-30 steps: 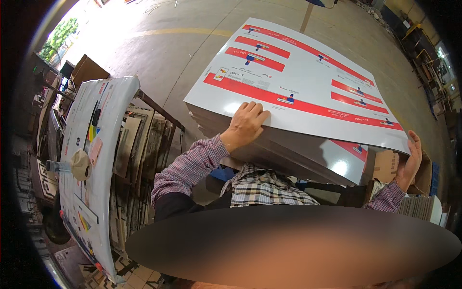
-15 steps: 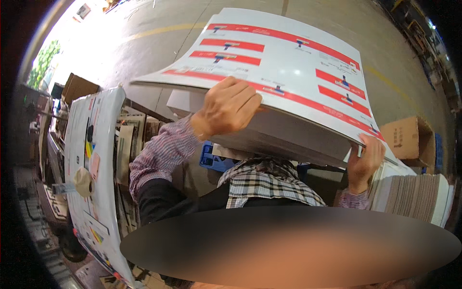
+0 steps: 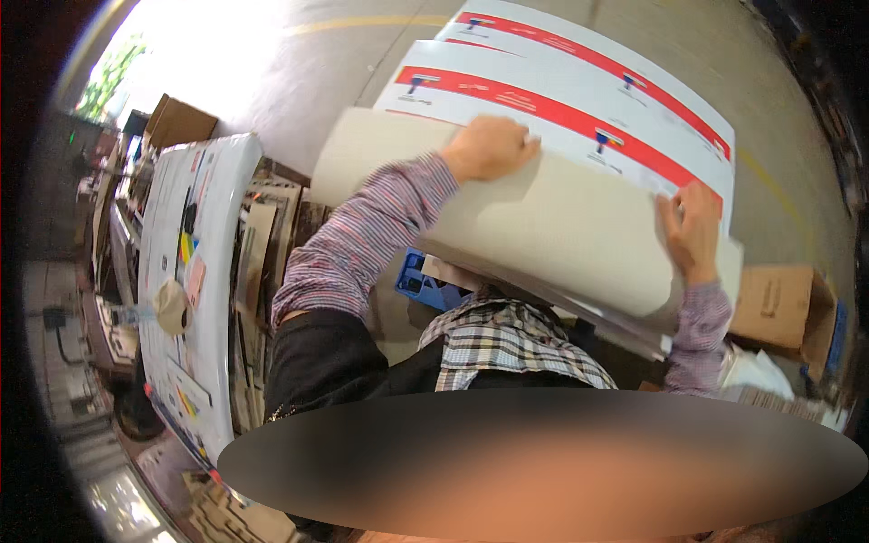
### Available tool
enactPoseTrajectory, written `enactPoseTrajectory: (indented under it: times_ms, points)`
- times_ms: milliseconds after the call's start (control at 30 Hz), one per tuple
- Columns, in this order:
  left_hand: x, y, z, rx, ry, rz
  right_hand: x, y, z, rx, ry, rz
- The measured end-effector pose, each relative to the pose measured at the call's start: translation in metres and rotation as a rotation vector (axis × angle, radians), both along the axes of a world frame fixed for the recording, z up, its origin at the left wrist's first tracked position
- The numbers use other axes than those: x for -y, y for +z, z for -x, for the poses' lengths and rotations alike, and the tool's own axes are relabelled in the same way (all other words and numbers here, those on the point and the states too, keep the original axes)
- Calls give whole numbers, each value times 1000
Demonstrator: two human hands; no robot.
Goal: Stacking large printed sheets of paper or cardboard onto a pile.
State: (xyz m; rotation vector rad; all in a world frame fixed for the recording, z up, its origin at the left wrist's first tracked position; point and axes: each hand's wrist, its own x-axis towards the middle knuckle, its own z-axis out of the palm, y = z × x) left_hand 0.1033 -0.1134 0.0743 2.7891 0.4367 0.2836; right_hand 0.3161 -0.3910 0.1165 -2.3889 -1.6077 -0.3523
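A large cardboard sheet (image 3: 552, 222), white with red printed bands on one side, is bent over away from me so that its plain beige back faces up. My left hand (image 3: 491, 147) is closed on its folded-over edge, near the middle. Further right along that edge, my right hand (image 3: 695, 226) grips it with the fingers curled over. Another white and red printed sheet (image 3: 670, 95) shows beyond it at the far side. What lies directly beneath the bent sheet is mostly hidden.
On the left stands a white printed panel (image 3: 172, 249) with a round beige tape roll (image 3: 172, 308) on it. Scrap cardboard strips (image 3: 256, 258) lie beside it. A blue crate (image 3: 421, 285) sits below the sheet; an open brown box (image 3: 771, 312) is at the right.
Both hands have moved, the left up and to the right, the right slightly upward. The sheet's near edge has been turned over, exposing its beige back.
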Motion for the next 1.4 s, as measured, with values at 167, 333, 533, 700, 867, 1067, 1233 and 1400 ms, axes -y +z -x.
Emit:
enactPoseTrajectory:
  times_ms: [167, 333, 533, 700, 867, 1067, 1233, 1400]
  points:
    - [1, 21, 19, 19, -7, -145, -6, -22, 7, -171, 2, -15]
    - [-25, 60, 93, 135, 397, -373, -7, -5, 0, -312, 84, 17]
    - [-45, -25, 145, -161, 737, -6, -19, -27, 8, -140, 117, 88]
    - [-103, -12, 208, 432, 900, -179, 1, 30, 13, -734, 75, 93]
    - [-71, 27, 283, 453, 852, 1164, 25, 111, 40, -555, 244, 204]
    - [-60, 26, 313, 361, 570, 1600, 50, 156, 88, -309, 468, 254]
    - [-43, 41, 296, 163, 628, 1504, 73, 183, 104, -100, 396, 94]
    - [-36, 49, 291, -20, 604, 1183, 130, 107, 111, -500, 182, 86]
